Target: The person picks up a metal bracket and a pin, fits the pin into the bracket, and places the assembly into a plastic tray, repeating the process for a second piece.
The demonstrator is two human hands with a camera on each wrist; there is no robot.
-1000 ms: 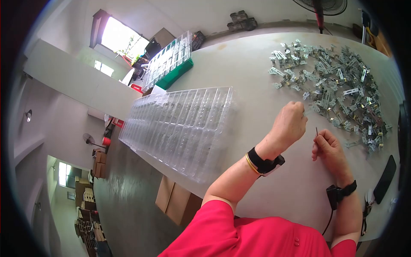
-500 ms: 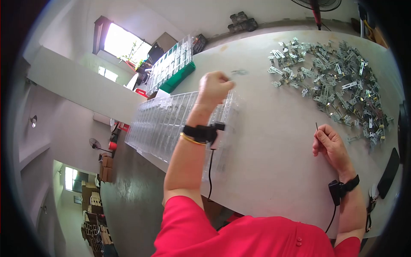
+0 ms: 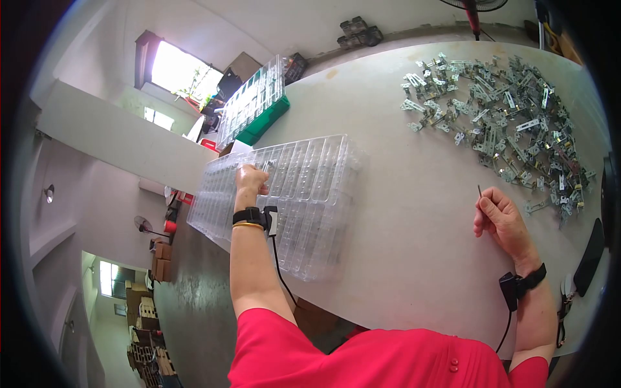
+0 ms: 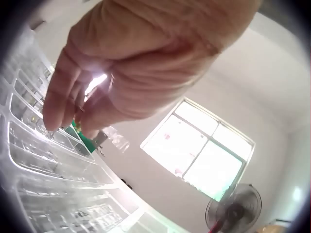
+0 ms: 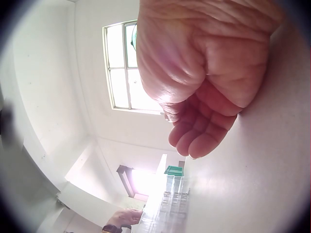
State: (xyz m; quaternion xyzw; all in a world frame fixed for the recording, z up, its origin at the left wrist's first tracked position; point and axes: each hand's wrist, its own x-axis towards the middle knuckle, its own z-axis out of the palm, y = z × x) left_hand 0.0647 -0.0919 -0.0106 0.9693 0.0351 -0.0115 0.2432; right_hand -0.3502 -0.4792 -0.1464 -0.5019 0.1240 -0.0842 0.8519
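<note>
Over the clear compartment tray [image 3: 325, 169], the left hand [image 3: 251, 180] reaches down with its fingers bent. The left wrist view shows that hand [image 4: 146, 63] pinching a small metal part [image 4: 78, 119] between thumb and fingers, close above the tray's compartments [image 4: 53, 160]. Most of the part is hidden by the fingertips. The right hand [image 3: 504, 223] is low over the table, its thumb and index finger pinching a thin dark rod [image 3: 479, 191] that points up. In the right wrist view the other fingers of this hand [image 5: 204, 73] are curled, and the rod is hidden.
A heap of metal brackets [image 3: 511, 123] covers the table's far right. Behind the clear tray stands a green-based organiser [image 3: 267, 119]. A black flat object [image 3: 589, 258] and pliers [image 3: 566, 294] lie at the right edge. Cables hang from both wrist cameras.
The left hand has travelled leftward from beside the metal heap to over the clear tray. The right hand has stayed nearly still, with the rod in its fingers.
</note>
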